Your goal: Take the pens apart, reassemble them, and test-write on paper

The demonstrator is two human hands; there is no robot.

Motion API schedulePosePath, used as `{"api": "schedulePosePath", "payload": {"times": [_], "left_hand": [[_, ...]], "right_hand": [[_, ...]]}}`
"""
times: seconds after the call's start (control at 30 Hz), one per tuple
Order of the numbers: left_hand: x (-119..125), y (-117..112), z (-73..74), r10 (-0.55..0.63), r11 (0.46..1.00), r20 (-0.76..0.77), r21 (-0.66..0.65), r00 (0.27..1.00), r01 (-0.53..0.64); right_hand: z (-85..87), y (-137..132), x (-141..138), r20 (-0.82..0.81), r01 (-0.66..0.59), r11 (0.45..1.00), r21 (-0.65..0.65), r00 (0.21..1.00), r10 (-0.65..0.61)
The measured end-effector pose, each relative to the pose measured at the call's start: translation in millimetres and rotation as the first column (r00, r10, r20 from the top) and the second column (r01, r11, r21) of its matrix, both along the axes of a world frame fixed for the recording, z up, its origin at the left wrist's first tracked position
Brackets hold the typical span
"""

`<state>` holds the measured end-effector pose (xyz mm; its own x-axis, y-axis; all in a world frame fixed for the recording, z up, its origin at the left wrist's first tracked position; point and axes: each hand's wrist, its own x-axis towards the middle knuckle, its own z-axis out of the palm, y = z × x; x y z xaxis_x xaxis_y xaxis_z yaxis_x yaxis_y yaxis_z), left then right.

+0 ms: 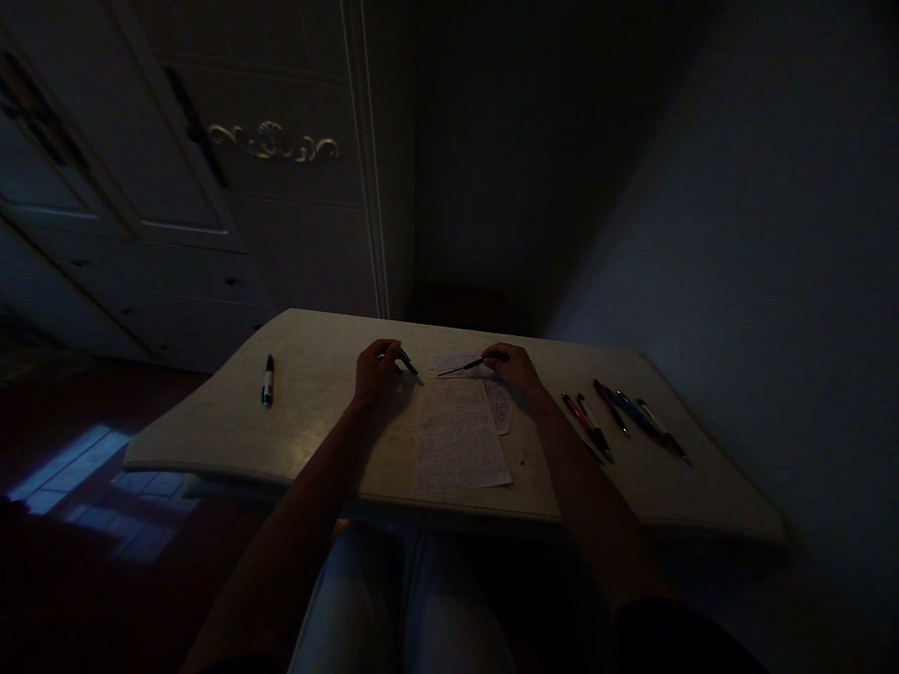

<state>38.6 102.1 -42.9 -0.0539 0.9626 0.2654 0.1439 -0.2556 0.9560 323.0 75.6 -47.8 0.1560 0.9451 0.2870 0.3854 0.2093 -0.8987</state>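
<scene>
In dim light, my left hand (375, 370) is closed around a short dark pen part (408, 362), perhaps a cap or barrel, that points right. My right hand (515, 367) pinches a thin dark rod (462, 367), like a pen refill, its tip aimed left toward the other piece. Both hands hover over the far end of a written sheet of paper (458, 435) lying on a pale table (316, 412). A smaller paper (500, 407) pokes out beneath it on the right.
Several pens (625, 417) lie in a row on the table's right side. A lone black-and-white pen (268, 380) rests at the left. A white cabinet (211, 187) stands behind on the left, a plain wall to the right. My legs show under the table's near edge.
</scene>
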Motion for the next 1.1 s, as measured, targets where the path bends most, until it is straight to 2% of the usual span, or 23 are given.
{"api": "schedulePosePath", "payload": {"times": [0.13, 0.27, 0.4, 0.5, 0.6, 0.7, 0.83, 0.9, 0.97, 1.03, 1.1], "left_hand": [[-6.0, 6.0, -4.6, 0.112, 0.994, -0.119, 0.007, 0.987, -0.112], [-11.1, 8.5, -10.2, 0.230, 0.973, -0.329, 0.092, 0.916, -0.212], [-10.2, 4.1, -9.4, 0.232, 0.972, -0.511, 0.086, 0.828, -0.219], [-6.6, -0.3, -7.4, 0.219, 0.974, -0.663, 0.105, 0.716, -0.201], [-4.4, -1.8, -7.9, 0.191, 0.980, -0.737, 0.110, 0.648, -0.164], [-4.6, -1.4, -9.8, 0.176, 0.984, -0.743, 0.121, 0.645, -0.129], [-4.9, -2.3, -9.5, 0.223, 0.975, -0.663, 0.167, 0.715, -0.149], [-3.3, -3.0, -9.5, 0.223, 0.967, -0.609, 0.240, 0.761, -0.091], [-0.6, -2.4, -11.3, 0.148, 0.946, -0.585, 0.320, 0.797, 0.059], [2.3, -0.3, -14.8, 0.044, 0.903, -0.599, 0.366, 0.800, 0.225], [4.4, 2.5, -18.5, -0.022, 0.865, -0.627, 0.379, 0.778, 0.330]], "right_hand": [[2.8, -2.5, 0.2, 0.002, -0.044, 0.999, -0.026, 0.999, 0.044], [2.9, -0.5, 1.4, -0.027, -0.041, 0.999, -0.034, 0.999, 0.040], [2.0, 2.5, 0.5, -0.097, -0.019, 0.999, -0.032, 0.995, 0.016], [2.0, 2.4, -1.9, -0.139, -0.024, 0.999, -0.032, 0.990, 0.020], [2.5, 1.1, -4.5, -0.143, -0.024, 0.999, -0.038, 0.990, 0.018], [3.3, -0.9, -6.4, -0.132, -0.018, 0.998, -0.059, 0.991, 0.010], [3.3, -4.2, -8.8, -0.130, -0.024, 0.998, -0.063, 0.991, 0.016], [2.7, -4.9, -10.0, -0.138, -0.021, 0.997, -0.075, 0.990, 0.010], [2.1, -4.5, -11.1, -0.151, -0.016, 0.996, -0.083, 0.989, 0.003], [1.6, -3.4, -12.2, -0.175, -0.015, 0.997, -0.080, 0.985, 0.001], [1.4, -2.2, -13.2, -0.201, -0.024, 0.997, -0.070, 0.980, 0.010]]}}
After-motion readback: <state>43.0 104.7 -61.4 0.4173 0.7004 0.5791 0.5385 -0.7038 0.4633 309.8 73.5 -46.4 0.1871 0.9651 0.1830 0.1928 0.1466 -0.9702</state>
